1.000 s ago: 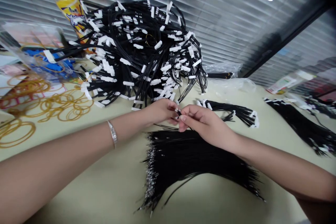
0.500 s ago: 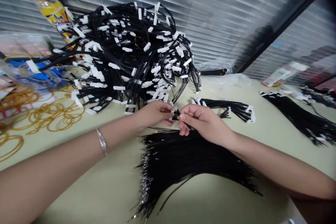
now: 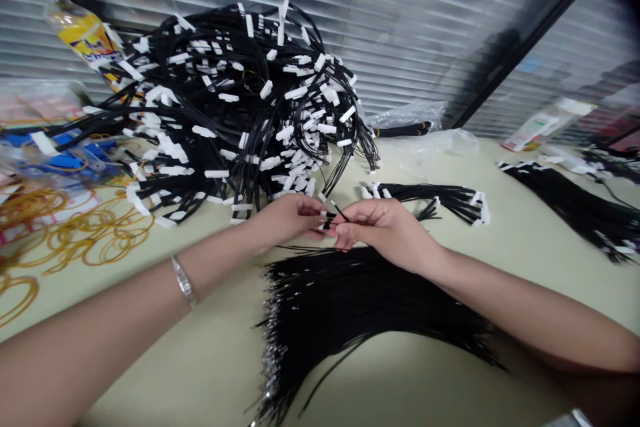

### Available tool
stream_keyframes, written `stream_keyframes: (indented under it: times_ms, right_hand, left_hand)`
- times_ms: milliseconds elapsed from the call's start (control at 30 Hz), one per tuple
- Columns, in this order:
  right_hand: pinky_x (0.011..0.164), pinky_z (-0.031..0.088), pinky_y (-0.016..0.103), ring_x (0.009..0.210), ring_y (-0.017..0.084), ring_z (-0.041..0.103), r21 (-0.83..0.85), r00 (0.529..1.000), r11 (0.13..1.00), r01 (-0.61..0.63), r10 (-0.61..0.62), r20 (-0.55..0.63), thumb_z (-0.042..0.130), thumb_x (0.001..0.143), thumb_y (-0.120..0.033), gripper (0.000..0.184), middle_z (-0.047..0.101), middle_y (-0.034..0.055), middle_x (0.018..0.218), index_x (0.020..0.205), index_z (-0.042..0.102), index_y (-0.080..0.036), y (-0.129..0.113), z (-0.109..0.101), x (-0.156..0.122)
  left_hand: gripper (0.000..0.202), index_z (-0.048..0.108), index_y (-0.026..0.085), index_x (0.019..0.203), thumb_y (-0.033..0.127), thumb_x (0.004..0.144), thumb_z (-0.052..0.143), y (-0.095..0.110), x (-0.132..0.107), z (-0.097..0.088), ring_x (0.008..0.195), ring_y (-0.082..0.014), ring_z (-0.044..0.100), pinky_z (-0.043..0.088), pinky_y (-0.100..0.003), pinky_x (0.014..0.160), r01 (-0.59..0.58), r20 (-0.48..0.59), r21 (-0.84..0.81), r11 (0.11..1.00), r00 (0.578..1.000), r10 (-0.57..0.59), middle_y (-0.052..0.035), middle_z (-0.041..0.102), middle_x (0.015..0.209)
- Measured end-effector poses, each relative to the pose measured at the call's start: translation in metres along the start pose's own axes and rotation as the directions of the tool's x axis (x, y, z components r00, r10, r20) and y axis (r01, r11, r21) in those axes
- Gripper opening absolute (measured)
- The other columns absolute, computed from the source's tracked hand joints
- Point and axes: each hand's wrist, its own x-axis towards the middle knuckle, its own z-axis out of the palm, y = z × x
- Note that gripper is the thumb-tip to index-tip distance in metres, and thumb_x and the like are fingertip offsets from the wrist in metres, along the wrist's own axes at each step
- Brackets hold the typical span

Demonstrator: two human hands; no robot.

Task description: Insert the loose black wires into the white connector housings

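Observation:
My left hand is closed, pinching a small white connector that its fingertips partly cover. Close against it, my right hand is closed on thin black wires; one wire end sticks up past the fingertips. How many wires sit in the right fingers is hidden. Whether a wire tip is inside the connector, I cannot tell. Just below both hands lies a wide bundle of loose black wires with shiny metal terminals along its left end.
Behind the hands rises a big heap of black cables with white connectors. A smaller wired bunch lies to its right, and another black bundle farther right. Yellow rubber bands, a drink bottle and clear plastic bags surround them.
The right fingertips have come nearer the left ones. Several light wire tips showed between the hands before; now a single wire end stands up from the right fingers. The view has shifted slightly.

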Motion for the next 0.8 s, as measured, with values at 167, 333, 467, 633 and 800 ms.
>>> stream_keyframes:
  times_ms: [167,333,467,633,800]
  right_hand:
    - [0.066,0.050,0.020,0.066,0.007,0.060,-0.051,1.000,0.999,-0.010,0.012,0.026,0.061,0.078,-0.034,0.025,0.064,0.0038,0.073,0.083,0.060,-0.010,0.000,-0.004,0.000]
    - [0.069,0.050,0.021,0.072,0.008,0.061,-0.036,0.989,0.999,0.008,-0.003,0.145,0.057,0.082,-0.031,0.028,0.064,0.0045,0.083,0.101,0.056,-0.011,0.000,-0.005,-0.002]
    - [0.068,0.051,0.021,0.070,0.008,0.062,-0.080,0.988,0.996,-0.042,0.053,0.146,0.054,0.083,-0.031,0.024,0.064,0.0048,0.082,0.095,0.057,-0.011,-0.001,-0.003,-0.004]
    - [0.068,0.049,0.020,0.072,0.008,0.061,-0.198,0.992,0.980,-0.010,0.035,0.121,0.051,0.084,-0.030,0.019,0.064,0.0033,0.080,0.088,0.057,-0.012,-0.005,-0.002,-0.010]
    - [0.055,0.038,0.018,0.057,0.005,0.050,-0.500,0.998,0.864,0.058,-0.052,0.025,0.048,0.083,-0.024,0.014,0.056,-0.0025,0.065,0.078,0.058,-0.014,-0.012,-0.009,-0.013]
  left_hand:
    - [0.025,0.062,0.011,0.092,0.014,0.067,0.065,0.005,-0.001,0.002,0.080,-0.0098,0.064,0.053,-0.025,0.081,0.041,-0.020,-0.001,0.999,0.999,-0.041,-0.0052,0.065,0.092]
    - [0.024,0.063,0.011,0.091,0.008,0.067,0.065,0.006,-0.001,0.002,0.078,-0.0088,0.063,0.052,-0.022,0.078,0.063,-0.030,0.012,0.998,0.998,-0.063,-0.0054,0.066,0.094]
    - [0.018,0.063,0.011,0.092,0.014,0.075,0.061,0.007,-0.002,0.001,0.067,-0.0051,0.061,0.052,-0.018,0.069,0.074,-0.060,0.011,0.997,0.996,-0.073,-0.0045,0.065,0.087]
    - [0.017,0.063,0.010,0.090,0.015,0.073,0.062,0.008,-0.003,0.002,0.063,-0.0038,0.058,0.052,-0.017,0.066,0.083,-0.075,0.004,0.997,0.994,-0.082,-0.0029,0.064,0.082]
    - [0.023,0.063,0.012,0.092,0.014,0.070,0.064,0.003,-0.001,0.001,0.080,-0.0086,0.063,0.053,-0.022,0.081,0.057,-0.058,-0.017,0.998,0.997,-0.058,-0.0036,0.065,0.090]
